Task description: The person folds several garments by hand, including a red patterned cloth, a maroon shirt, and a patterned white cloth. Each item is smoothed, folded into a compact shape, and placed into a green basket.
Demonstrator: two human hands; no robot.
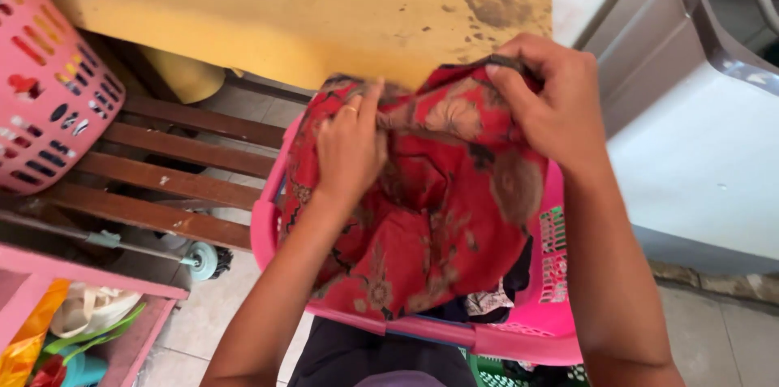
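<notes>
A red patterned cloth [430,217] with brown floral marks drapes over a pink laundry basket [545,322]. My left hand [350,148] pinches the cloth's upper edge near its middle, a ring on one finger. My right hand [548,99] grips the same edge further right, fingers curled over the dark hem. Both hands hold the cloth up just in front of a yellow table top [300,6]. Dark and light clothes [491,299] show in the basket under the cloth.
A second pink perforated basket [40,87] sits on a wooden slatted bench [162,168] at the left. A white washing machine [698,135] stands at the right. A pink shelf [77,322] with bags and plastic items is at bottom left. Tiled floor lies below.
</notes>
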